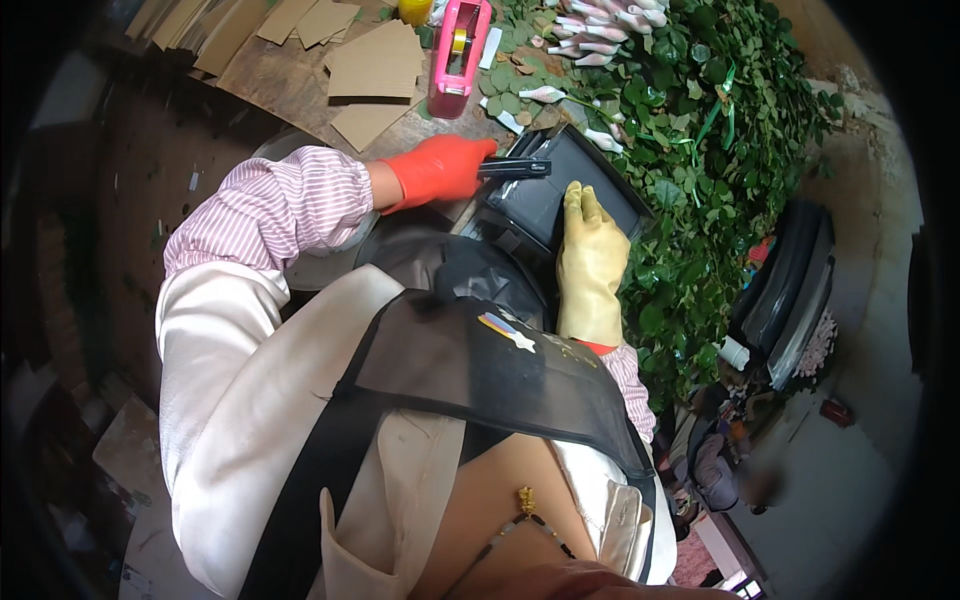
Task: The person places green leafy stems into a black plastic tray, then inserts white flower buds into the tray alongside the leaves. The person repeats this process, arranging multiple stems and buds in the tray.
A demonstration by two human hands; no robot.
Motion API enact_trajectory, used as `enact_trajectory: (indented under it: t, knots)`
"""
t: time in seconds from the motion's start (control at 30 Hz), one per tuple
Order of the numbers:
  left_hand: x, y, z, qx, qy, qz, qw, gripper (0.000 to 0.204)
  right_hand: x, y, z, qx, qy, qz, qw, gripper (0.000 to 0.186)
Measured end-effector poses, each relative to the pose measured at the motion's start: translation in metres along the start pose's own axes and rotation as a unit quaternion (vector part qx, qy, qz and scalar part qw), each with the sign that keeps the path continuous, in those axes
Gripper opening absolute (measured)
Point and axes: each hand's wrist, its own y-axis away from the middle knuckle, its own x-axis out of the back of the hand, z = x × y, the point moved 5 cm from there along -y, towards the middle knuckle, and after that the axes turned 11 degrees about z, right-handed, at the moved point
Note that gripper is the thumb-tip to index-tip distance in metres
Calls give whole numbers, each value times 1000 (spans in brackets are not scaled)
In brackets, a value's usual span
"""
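My left hand (438,172), in a red rubber glove, is closed around a black stapler (515,168). The stapler reaches over the left part of a dark, flat rectangular panel with a raised rim (610,165), which lies at the table's near edge. Against that panel's near side rests my right hand (593,265) in a pale yellow glove, its fingers stretched out. Whether anything lies under those fingers is hidden.
A pink tape dispenser (460,55) stands beyond my left hand, beside cut cardboard pieces (375,65) on the wooden table (270,85). Flower buds in pale sleeves (605,30) lie at the back. Leafy stems (690,190) pile up on the right.
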Motion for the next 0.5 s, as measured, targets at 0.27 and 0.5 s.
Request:
enact_trajectory:
  t: [0.27,0.5]
  knots:
    - [12,32,-27,-87,-69,135,985,49,5,-2,2,-65,-41,-29,997,37]
    - [-23,47,-8,-243,-440,199,841,40,14,-14,1,-205,-113,-92,968,40]
